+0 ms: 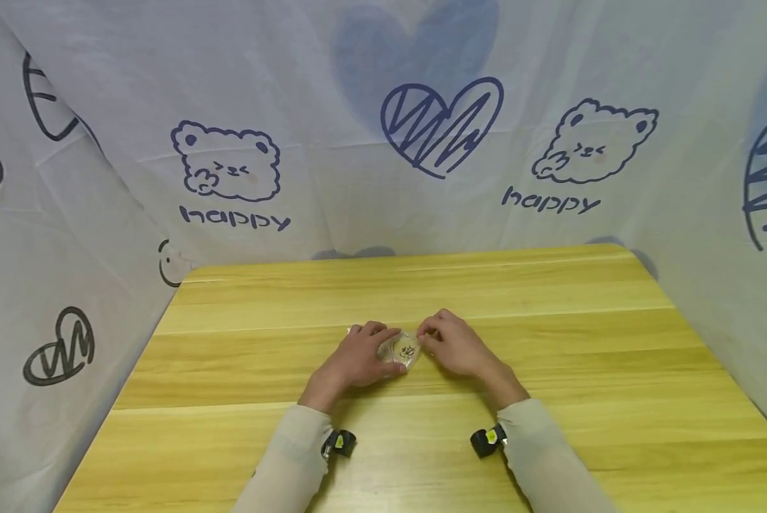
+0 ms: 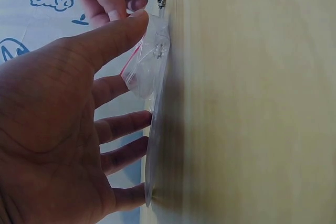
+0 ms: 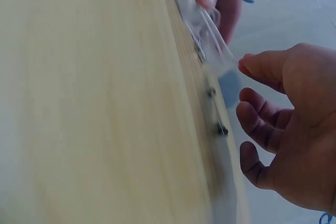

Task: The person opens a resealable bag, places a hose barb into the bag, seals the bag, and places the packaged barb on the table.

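A small clear zip bag (image 1: 405, 349) with a red line near its mouth (image 2: 131, 59) lies between the two hands on the table. The left hand (image 1: 362, 354) holds its left part, the thumb on the near side, the other fingers spread and touching a flat pale edge (image 2: 151, 171) along the tabletop. At the bag's right corner, the right hand (image 1: 454, 344) pinches the plastic with thumb and fingertip; its other fingers are curled. Small dark metallic pieces (image 3: 222, 129) show beside the bag in both wrist views, too small to name.
The wooden table (image 1: 229, 442) reaches to a white curtain (image 1: 332, 185) with bear and heart drawings behind it and at both sides. A black strap device (image 1: 341, 442) sits on the left wrist, another (image 1: 486, 442) on the right.
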The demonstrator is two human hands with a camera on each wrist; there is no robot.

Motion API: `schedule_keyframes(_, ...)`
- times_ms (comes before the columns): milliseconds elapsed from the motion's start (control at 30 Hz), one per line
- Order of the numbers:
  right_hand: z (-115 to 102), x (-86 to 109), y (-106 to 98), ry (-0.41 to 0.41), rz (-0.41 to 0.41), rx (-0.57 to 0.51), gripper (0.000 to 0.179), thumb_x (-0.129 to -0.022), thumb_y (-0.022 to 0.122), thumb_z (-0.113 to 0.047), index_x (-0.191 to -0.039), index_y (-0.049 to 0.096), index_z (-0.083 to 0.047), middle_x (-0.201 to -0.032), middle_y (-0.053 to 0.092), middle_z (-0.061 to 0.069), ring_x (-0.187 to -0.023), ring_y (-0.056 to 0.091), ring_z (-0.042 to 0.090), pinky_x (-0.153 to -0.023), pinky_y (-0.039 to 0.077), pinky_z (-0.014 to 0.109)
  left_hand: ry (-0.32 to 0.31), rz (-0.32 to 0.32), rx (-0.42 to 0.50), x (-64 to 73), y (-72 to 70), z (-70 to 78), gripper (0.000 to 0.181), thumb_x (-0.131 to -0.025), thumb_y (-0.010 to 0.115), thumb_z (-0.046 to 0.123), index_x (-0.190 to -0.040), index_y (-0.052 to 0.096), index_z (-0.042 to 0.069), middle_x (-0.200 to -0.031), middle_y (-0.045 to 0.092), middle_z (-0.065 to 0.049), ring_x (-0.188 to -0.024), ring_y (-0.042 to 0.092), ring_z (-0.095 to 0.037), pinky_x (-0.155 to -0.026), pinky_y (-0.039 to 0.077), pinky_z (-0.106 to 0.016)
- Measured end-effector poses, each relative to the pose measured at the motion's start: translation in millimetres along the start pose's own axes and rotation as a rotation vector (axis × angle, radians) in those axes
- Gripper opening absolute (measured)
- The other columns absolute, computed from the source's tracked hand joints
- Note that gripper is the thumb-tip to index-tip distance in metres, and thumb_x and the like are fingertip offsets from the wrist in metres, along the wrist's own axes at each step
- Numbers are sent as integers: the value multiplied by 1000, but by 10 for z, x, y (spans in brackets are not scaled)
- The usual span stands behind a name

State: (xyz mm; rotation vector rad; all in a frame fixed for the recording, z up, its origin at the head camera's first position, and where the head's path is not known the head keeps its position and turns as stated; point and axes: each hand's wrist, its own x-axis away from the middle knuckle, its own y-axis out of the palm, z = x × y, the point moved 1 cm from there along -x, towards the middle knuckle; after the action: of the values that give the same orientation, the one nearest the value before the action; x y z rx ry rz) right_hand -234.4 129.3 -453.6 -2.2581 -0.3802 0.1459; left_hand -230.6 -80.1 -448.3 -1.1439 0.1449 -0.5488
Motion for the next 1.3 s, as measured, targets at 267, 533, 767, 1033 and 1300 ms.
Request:
schedule_keyframes(267, 221, 39, -127, 35, 22, -15, 13, -96, 59, -24, -103, 68, -17, -98, 58, 1, -88, 55, 17, -78, 46, 35, -5, 3, 5, -6, 3, -1, 72, -86, 66, 54, -146, 44, 23, -146, 44, -8, -128, 43, -32, -104, 40, -49)
schedule_keyframes(533, 309, 80, -206, 58, -1, 5, 16, -95, 59, -20, -107, 67, -13, -100, 58, 5, -91, 55, 19, -81, 47, 39, -3, 3, 16, -9, 11, -1, 71, -86, 67, 54, -146, 44, 23, -146, 44, -8, -127, 42, -33, -105, 40, -49)
schedule_keyframes(767, 365, 77, -250, 58, -19, 75, 18, -93, 59, -17, -109, 68, -14, -97, 56, 5, -88, 54, 19, -81, 46, 38, -1, 6, 19, 0, -6, 8, 70, -86, 67, 53, -146, 45, 23, -145, 45, -8, -127, 42, -32, -104, 40, -49)
schedule_keyframes(1033, 335, 61, -228, 49, -37, 152, 14, -91, 64, -20, -103, 70, -20, -96, 56, 3, -86, 55, 17, -78, 47, 41, -2, 5, 13, -7, 0, -8, 71, -86, 66, 54, -146, 44, 23, -145, 44, -8, -127, 43, -32, -104, 40, -49)
schedule_keyframes(1300, 305, 57, -177, 79, -29, 215, 5, -91, 67, -24, -94, 70, -26, -95, 55, 0, -86, 54, 16, -78, 44, 43, -5, 9, 20, -6, 18, -5, 71, -85, 67, 53, -146, 45, 23, -145, 44, -9, -127, 42, -33, -104, 40, -50)
